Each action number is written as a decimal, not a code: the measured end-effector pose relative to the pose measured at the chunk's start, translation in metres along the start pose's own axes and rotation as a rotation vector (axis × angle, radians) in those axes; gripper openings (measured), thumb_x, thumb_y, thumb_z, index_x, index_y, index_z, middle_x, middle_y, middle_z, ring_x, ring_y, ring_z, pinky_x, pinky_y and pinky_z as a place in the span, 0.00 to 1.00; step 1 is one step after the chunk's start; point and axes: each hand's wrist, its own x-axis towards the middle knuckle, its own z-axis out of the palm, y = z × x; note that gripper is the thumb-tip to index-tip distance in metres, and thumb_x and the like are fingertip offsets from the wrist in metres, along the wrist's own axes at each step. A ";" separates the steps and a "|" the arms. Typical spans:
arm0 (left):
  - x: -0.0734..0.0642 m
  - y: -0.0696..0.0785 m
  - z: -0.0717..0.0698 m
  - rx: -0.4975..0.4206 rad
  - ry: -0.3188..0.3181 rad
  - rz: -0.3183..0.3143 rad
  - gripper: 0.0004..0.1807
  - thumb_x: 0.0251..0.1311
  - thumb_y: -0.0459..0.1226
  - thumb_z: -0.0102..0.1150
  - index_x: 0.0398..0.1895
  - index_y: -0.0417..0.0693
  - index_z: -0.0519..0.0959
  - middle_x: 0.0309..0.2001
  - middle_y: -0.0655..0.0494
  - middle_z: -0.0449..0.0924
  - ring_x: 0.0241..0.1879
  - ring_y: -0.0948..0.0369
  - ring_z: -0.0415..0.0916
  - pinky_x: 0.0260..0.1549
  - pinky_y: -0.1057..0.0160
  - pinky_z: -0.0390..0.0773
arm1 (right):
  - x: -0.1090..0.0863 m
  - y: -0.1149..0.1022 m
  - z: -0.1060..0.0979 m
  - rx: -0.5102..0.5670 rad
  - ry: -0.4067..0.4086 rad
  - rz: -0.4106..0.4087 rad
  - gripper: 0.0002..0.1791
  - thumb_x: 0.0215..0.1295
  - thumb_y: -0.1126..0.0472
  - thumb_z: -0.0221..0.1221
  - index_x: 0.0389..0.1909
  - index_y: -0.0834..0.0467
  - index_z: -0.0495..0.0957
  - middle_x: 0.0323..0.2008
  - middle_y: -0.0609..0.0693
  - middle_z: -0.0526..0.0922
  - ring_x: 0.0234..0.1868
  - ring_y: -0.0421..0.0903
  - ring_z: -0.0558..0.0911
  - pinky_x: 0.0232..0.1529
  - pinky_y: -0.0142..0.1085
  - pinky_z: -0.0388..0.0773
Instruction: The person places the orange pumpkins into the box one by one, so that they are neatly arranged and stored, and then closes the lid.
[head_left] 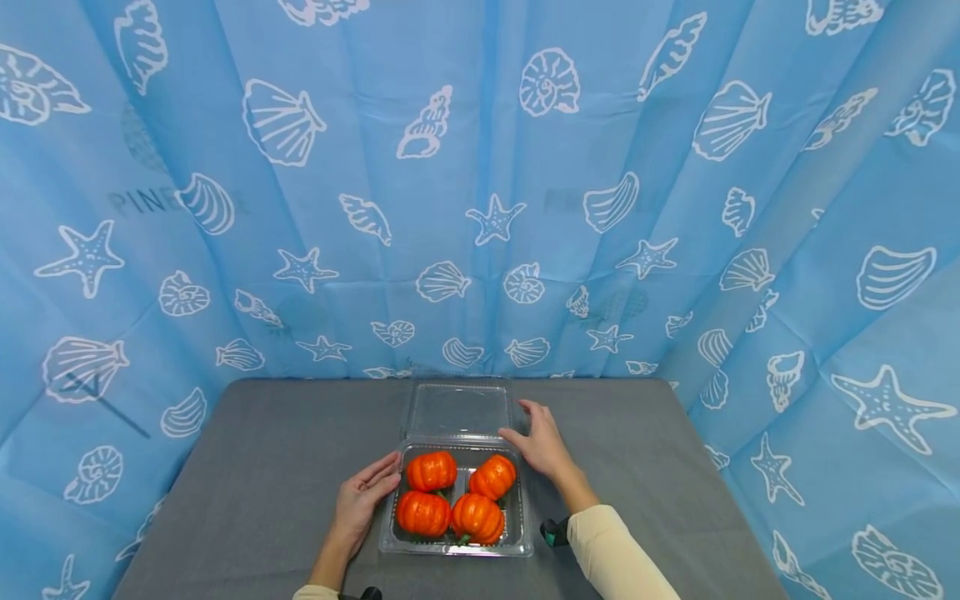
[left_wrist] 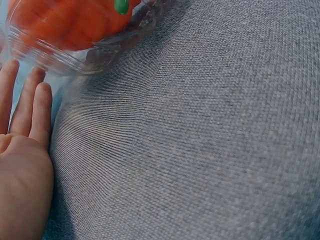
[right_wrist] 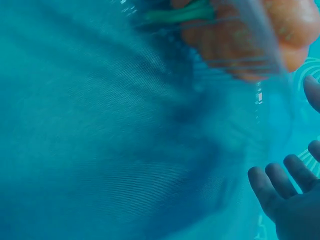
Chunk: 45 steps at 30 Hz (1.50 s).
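A clear plastic clamshell box [head_left: 517, 550] sits on the table with its lid [head_left: 459, 410] folded back toward the curtain. Several small orange pumpkins [head_left: 423, 514] lie inside it; one pumpkin [left_wrist: 70, 25] shows through the box wall in the left wrist view. My left hand [head_left: 356, 504] is at the box's left side, its extended fingers reaching the upper left rim. Beside the lid's lower right corner is my right hand [head_left: 547, 443], fingers spread and holding nothing. The right wrist view shows that hand [right_wrist: 295, 205] close to the box, with a pumpkin [right_wrist: 295, 25] above.
Grey cloth covers the table [head_left: 270, 483]. A blue curtain [head_left: 480, 275] printed with white shells and starfish hangs behind the table and along both sides. Dark straps show at both wrists.
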 end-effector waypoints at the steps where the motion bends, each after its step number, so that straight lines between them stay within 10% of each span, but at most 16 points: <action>1: 0.000 0.000 0.000 0.000 0.000 -0.004 0.28 0.60 0.35 0.71 0.65 0.43 0.79 0.62 0.51 0.83 0.54 0.74 0.83 0.52 0.75 0.80 | -0.001 0.002 0.001 0.003 -0.002 0.008 0.40 0.65 0.50 0.68 0.72 0.62 0.65 0.64 0.66 0.71 0.63 0.63 0.75 0.64 0.58 0.74; 45: 0.003 -0.003 -0.003 0.035 -0.009 -0.001 0.28 0.59 0.35 0.71 0.65 0.44 0.79 0.63 0.52 0.82 0.54 0.73 0.83 0.52 0.76 0.79 | 0.000 0.013 0.012 0.250 -0.071 0.105 0.36 0.72 0.61 0.61 0.76 0.67 0.58 0.59 0.65 0.81 0.55 0.61 0.85 0.48 0.47 0.85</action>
